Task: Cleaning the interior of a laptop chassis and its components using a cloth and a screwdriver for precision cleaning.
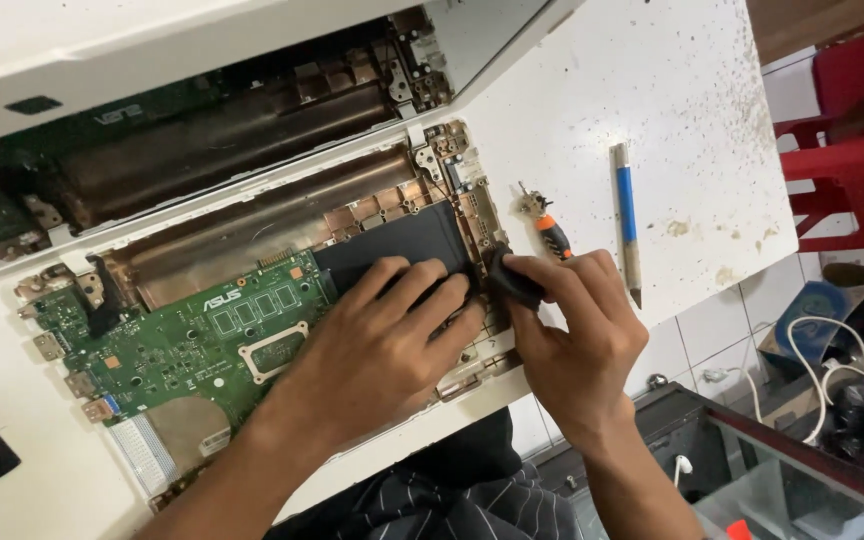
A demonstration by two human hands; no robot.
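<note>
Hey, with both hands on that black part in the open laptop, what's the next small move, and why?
Probably ease the black part's right edge up slowly. The left hand lies flat on it while the right hand pinches a black tab at its corner, so it looks held but not yet lifted clear of the laptop base.

On the speckled white worktop (652, 90) a blue-and-grey pen (628, 222) lies right of an orange-handled tool (550, 232), while red plastic stools (842, 150) stand at the far right, white cables (817, 365) trail below them, and a glass case (792, 490) sits near right.
</note>
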